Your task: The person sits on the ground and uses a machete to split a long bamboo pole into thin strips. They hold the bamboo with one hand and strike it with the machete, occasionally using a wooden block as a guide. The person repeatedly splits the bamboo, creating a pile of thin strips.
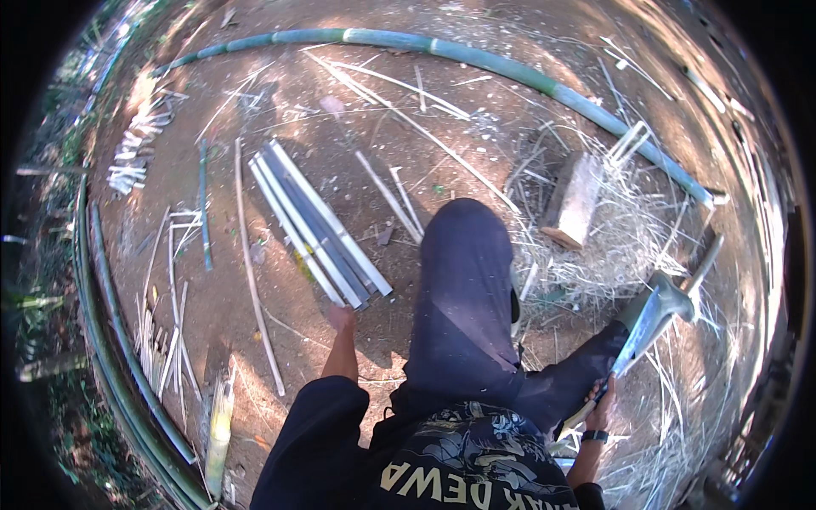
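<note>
Several split bamboo slats lie side by side on the ground, left of my bent knee. My left hand is closed at the near end of the slats, on the left one; its fingertips are hard to make out. Low on the right, my right hand is wrapped round the handle of a machete. The broad, shiny blade points up and away, beside my boot. My right wrist carries a dark band.
A long green bamboo pole curves across the far side. A wood block stands on pale shavings at the right. More green poles line the left edge. A thin stick and a cut bamboo piece are nearer.
</note>
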Demonstrator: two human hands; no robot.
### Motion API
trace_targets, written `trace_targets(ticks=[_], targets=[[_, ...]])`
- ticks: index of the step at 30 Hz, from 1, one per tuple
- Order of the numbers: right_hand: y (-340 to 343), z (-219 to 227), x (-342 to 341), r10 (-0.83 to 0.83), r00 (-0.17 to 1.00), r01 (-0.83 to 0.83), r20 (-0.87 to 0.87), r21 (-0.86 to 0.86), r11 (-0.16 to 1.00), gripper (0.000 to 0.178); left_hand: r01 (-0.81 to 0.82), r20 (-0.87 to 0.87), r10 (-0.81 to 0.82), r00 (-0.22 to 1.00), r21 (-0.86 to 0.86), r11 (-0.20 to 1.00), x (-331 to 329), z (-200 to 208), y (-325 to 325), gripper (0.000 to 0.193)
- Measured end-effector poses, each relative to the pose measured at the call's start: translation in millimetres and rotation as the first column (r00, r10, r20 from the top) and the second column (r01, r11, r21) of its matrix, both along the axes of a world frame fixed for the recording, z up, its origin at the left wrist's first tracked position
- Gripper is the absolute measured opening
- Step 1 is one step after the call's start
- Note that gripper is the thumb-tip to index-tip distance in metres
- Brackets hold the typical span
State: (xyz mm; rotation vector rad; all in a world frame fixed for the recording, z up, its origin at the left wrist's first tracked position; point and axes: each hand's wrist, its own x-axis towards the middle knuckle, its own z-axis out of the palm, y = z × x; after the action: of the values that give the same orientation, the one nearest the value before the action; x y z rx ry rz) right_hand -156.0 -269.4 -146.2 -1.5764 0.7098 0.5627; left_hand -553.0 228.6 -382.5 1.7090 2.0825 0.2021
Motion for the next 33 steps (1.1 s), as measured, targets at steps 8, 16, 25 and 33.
trace_targets(ticks=[8, 16, 25, 33], targets=[[5.5, 5.5, 6.8, -0.025, 1.000, 0.025, 0.001, 0.083, 0.996, 0.030, -0.070, 0.425, -0.014, 0.905, 0.181, 0.981, 69.4, 41.2, 89.0, 0.015], [-9.4, -2.9, 2.7, -0.044, 0.999, 0.044, 0.004, 0.109, 0.993, 0.025, 0.236, 0.886, -0.299, 0.354, 0.225, 0.945, 326.7, 286.2, 77.9, 0.019], [-31.8, -10.0, 2.0, -0.110, 0.994, 0.102, 0.019, 0.234, 0.967, 0.027, 0.898, 0.445, -0.847, 0.290, 0.180, 0.402, 396.9, 350.3, -42.6, 0.031], [-39.8, -34.1, -0.7, -0.253, 0.965, 0.260, -0.067, 0.373, 0.891, 0.029, 0.801, 0.606, -0.762, 0.228, 0.328, 0.500, 386.2, 354.3, -56.1, 0.023]])
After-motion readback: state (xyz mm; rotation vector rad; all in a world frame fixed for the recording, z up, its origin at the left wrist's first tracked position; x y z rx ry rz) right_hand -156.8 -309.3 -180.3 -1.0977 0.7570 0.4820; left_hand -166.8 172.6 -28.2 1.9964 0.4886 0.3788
